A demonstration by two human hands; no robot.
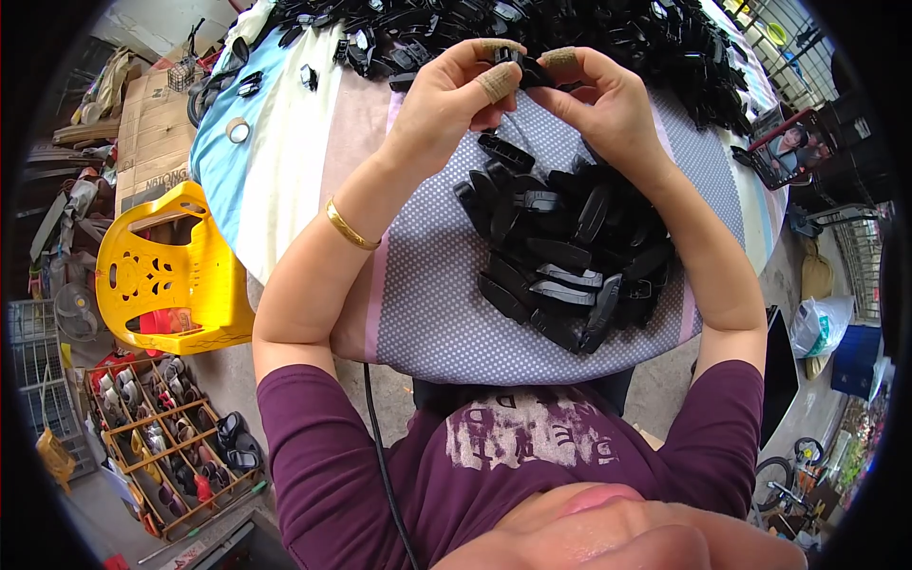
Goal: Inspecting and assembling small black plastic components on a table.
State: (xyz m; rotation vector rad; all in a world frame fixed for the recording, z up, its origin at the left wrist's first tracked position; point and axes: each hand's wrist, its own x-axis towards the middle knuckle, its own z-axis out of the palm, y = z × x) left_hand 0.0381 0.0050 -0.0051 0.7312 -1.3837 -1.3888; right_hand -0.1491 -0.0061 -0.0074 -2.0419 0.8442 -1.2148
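Note:
My left hand point(461, 90) and my right hand point(603, 104) meet over the far middle of the table. Between their fingertips they pinch a small black plastic part point(538, 72), partly hidden by the fingers. Tan tape wraps some fingertips on both hands, and a gold bangle point(350, 226) circles my left wrist. Closer to me lies a loose heap of similar black plastic parts point(570, 252), long and rounded, some with glossy faces. A far larger pile of black parts point(608, 33) spreads along the back of the table, just beyond my hands.
A patterned cloth point(427, 313) covers the round-edged table. On its left lie a tape roll point(237, 130) and a few stray parts. A yellow plastic chair point(214, 275) and a shoe rack point(161, 442) stand at left. A phone point(793, 147) showing a picture is at right.

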